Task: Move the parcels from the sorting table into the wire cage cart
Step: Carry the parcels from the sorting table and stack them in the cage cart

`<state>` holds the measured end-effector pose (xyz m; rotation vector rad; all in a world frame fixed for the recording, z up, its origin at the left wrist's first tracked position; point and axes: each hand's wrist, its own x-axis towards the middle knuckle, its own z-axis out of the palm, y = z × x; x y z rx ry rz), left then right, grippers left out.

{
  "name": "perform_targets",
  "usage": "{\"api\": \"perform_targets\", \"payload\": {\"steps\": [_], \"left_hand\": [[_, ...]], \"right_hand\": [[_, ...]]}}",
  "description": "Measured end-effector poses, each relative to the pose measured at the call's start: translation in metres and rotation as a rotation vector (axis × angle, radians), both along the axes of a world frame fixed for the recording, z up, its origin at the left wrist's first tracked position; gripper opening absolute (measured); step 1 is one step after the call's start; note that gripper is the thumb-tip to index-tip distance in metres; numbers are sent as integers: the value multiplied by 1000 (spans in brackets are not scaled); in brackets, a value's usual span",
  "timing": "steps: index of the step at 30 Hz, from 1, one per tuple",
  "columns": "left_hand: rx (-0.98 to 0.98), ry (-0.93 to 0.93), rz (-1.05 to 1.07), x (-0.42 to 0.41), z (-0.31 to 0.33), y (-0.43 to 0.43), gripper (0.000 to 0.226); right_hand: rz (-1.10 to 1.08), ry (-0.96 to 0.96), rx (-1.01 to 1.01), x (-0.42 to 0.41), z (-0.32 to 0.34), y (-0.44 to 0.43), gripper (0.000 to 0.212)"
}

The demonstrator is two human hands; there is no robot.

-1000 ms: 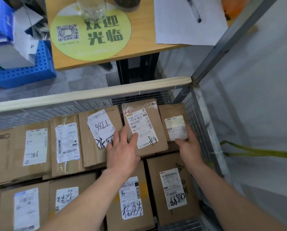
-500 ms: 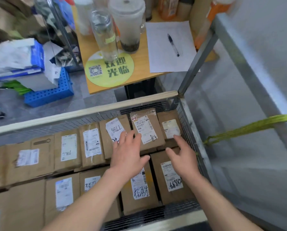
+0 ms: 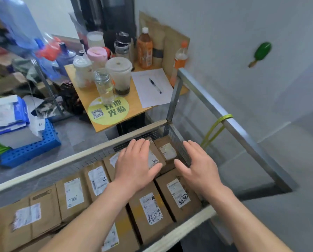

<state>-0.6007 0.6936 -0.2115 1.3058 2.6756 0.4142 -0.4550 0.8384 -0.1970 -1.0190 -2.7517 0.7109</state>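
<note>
Beside the cluttered bench [image 3: 85, 96], our left hand [image 3: 135, 166] and right hand [image 3: 197, 168] hover flat, empty, over stiff, likely light parcels [image 3: 177, 195]; we'd grip their long edges.

Labelled brown parcels [image 3: 152, 211] flat in cart [image 3: 181, 231]

Left hand [image 3: 135, 166] and right hand [image 3: 197, 167] hover flat, fingers [image 3: 190, 148] straight, over parcels [image 3: 150, 208] in the cage cart [image 3: 75, 159].

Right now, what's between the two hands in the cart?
Head view: a small brown parcel with a white label shows in the gap between the left hand and the right hand.
</note>
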Motion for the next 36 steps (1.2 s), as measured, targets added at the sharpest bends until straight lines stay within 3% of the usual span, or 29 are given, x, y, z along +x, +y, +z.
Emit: {"api": "perform_targets", "payload": {"steps": [9, 17, 36], "left_hand": [[182, 23, -167, 31, 41, -5, 86], [195, 46, -340, 85, 71, 16, 85], [256, 72, -734, 366, 134, 71, 74]], "right_hand": [[-177, 19, 113, 56, 48, -30, 72], [-333, 34, 217, 128, 85, -39, 69], [-780, -51, 230, 436, 127, -60, 67]]}}
